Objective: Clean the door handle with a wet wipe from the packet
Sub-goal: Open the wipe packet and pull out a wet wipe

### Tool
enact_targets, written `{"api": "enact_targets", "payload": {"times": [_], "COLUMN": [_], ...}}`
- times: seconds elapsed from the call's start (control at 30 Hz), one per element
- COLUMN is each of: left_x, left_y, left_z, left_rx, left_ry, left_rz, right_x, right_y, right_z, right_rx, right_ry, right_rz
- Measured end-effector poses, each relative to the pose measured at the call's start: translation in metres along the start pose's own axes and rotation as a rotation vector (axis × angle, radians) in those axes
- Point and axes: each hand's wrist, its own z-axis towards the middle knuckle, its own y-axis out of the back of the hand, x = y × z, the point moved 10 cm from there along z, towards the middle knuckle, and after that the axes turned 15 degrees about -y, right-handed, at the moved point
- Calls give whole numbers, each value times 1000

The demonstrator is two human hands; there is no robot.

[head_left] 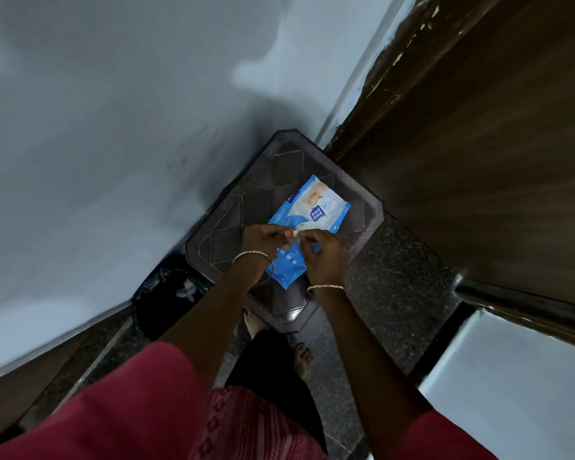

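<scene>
Two hands are working over one stool (362, 207). The left hand (263, 240) and the right hand (326, 257) are meeting above the stool's middle, fingers curled, together pinching one white wipe (296, 232). One blue packet (309, 217) is lying on the stool, directly under both hands and reaching beyond them.

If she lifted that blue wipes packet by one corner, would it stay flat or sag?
Probably sag: the blue packet is a soft wrinkled pouch lying slack on the stool. It looks thin, so likely light. Its glossy film may be slippery between her fingers.
</scene>
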Motion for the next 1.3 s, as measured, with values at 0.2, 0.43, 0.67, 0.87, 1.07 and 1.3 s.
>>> {"api": "enact_targets", "payload": {"times": [0.2, 0.43, 0.67, 0.87, 1.07, 1.3], "left_x": [13, 29, 39, 37, 40, 29], "left_y": [3, 14, 20, 19, 13, 14], "left_z": [6, 14, 20, 16, 19, 9], "left_rx": [7, -154, -179, -115, -111, -158], "left_ry": [66, 64, 39, 26, 109, 77], "left_rz": [-44, 20, 97, 59, -161, -183], "right_x": [-2, -17, -24, -11, -11, -32], "right_y": [0, 21, 30, -23, -10, 16], "right_z": [4, 6, 11, -4, -2, -8], "right_rx": [36, -69, -54, 130, 28, 19], "right_ry": [17, -41, -92, -83, -132, -137], "right_rz": [27, 132, 179, -107, 81, 228]}}
